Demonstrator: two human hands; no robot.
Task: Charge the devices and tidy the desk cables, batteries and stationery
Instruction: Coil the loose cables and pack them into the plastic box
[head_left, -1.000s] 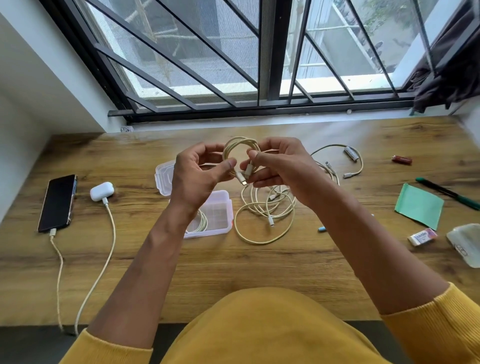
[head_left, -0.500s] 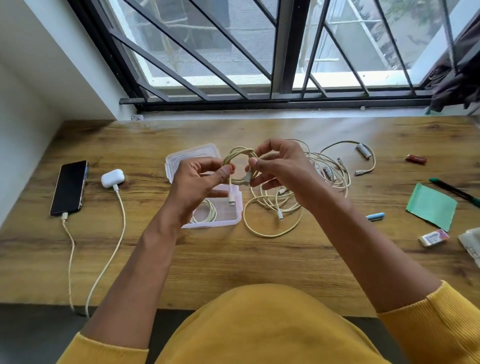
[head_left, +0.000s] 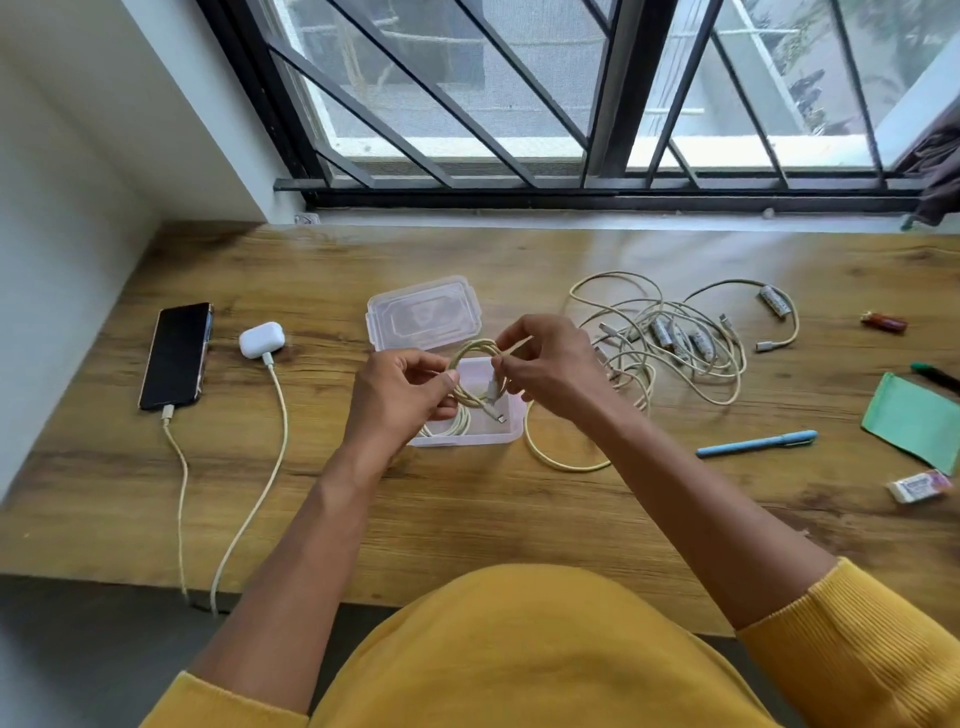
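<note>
Over a wooden desk (head_left: 467, 519), past the charging phone (head_left: 175, 356) at left, a person's left hand (head_left: 400, 397) and right hand (head_left: 545, 371) pinch a coiled cable (head_left: 470, 349) above a clear box (head_left: 511, 434), loose cables (head_left: 670, 338) at right.

I count two hands, the left hand (head_left: 400, 395) and the right hand (head_left: 545, 369), over the middle of the wooden table (head_left: 467, 519). At far left lie one black phone (head_left: 175, 356) and one white earbud case (head_left: 261, 339), each with one pale charging cable. In the middle I see one clear plastic box (head_left: 467, 439) and one clear lid (head_left: 423, 312). To the right I count one blue pen (head_left: 756, 443), one dark green pen (head_left: 935, 376), one green paper sheet (head_left: 911, 421), one white eraser (head_left: 918, 486) and one red lighter-like item (head_left: 883, 322). In the cable tangle (head_left: 665, 338) I make out about four batteries; the cable count there I cannot tell.
</note>
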